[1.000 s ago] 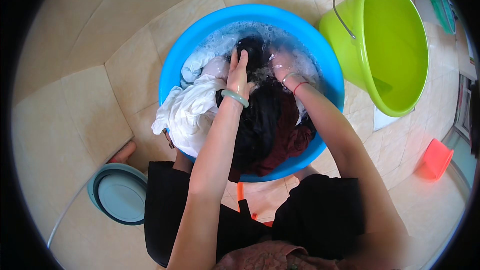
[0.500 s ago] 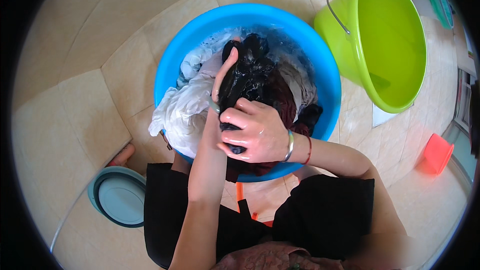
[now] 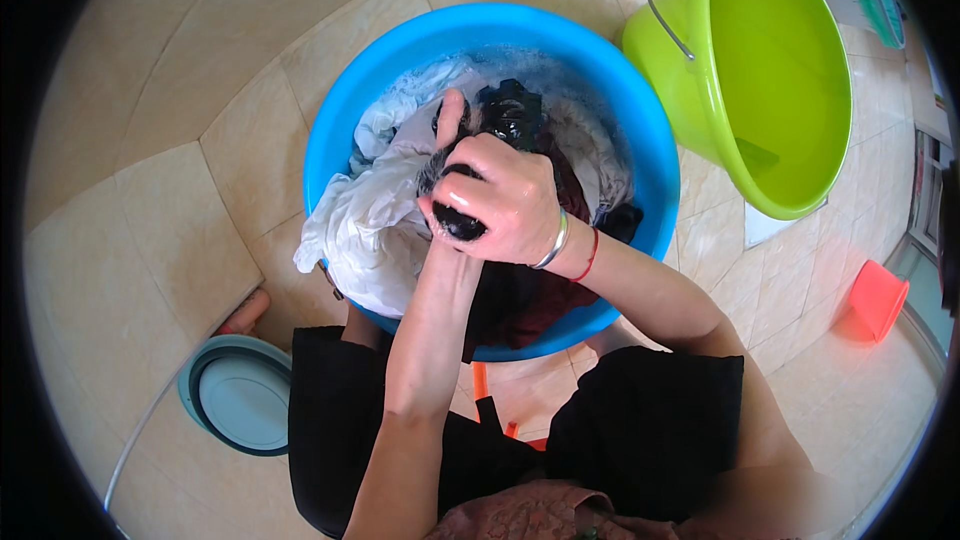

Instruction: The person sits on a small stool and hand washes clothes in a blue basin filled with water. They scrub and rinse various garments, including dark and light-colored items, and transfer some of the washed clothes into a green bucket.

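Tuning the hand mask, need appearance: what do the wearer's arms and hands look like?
Right hand: ungloved, glossy. Left hand: ungloved where visible. Right forearm: bare, wearing a silvery bangle and, further up, a thin red cord bracelet. Left forearm: bare where visible.

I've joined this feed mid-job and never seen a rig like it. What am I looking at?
There's no machine here: these are a person's two bare hands. The one view comes from a wide fisheye camera on their head, looking down, so edges bend near the rim.

Below sits a blue tub holding wet laundry: white cloth at the left, dark red cloth nearer the person. On the tiled floor, a green bucket is beside the tub, and a grey-blue basin lies at lower left.

The right hand grips black cloth. It covers most of the left hand, so I can't tell how that one holds.
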The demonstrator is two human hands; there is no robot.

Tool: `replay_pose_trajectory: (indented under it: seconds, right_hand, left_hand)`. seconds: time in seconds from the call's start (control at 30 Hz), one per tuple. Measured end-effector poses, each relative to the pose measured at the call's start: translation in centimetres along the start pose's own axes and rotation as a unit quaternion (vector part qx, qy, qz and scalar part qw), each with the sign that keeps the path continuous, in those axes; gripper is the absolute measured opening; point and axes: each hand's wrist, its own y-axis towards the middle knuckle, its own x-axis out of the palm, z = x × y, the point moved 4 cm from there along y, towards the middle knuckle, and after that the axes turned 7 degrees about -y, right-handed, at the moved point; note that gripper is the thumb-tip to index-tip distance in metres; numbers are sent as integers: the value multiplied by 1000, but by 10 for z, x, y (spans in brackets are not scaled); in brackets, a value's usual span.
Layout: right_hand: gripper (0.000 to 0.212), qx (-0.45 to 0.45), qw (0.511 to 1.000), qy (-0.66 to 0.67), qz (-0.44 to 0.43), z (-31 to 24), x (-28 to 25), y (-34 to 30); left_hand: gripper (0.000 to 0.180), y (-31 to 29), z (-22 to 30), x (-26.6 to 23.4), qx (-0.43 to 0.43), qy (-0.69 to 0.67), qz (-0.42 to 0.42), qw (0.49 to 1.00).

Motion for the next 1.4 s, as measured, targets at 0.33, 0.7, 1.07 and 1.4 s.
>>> replay_pose_trajectory:
  seconds: [0.33, 0.7, 1.07, 1.4]
  right_hand:
    - [13, 157, 987, 4, -25, 60, 4, -9]
    - [41, 264, 954, -122, -71, 149, 17, -79]
    - [21, 400, 899, -84, -157, 161, 51, -73]
    - [28, 39, 982, 99, -156, -31, -9, -20]
  left_hand:
    - [28, -14, -4, -5, 85, 41, 135, 986]
    - [91, -6, 30, -18, 72, 231, 245, 939]
    - [71, 32, 16, -38, 25, 325, 195, 925]
    - [46, 3, 19, 10, -34, 83, 46, 995]
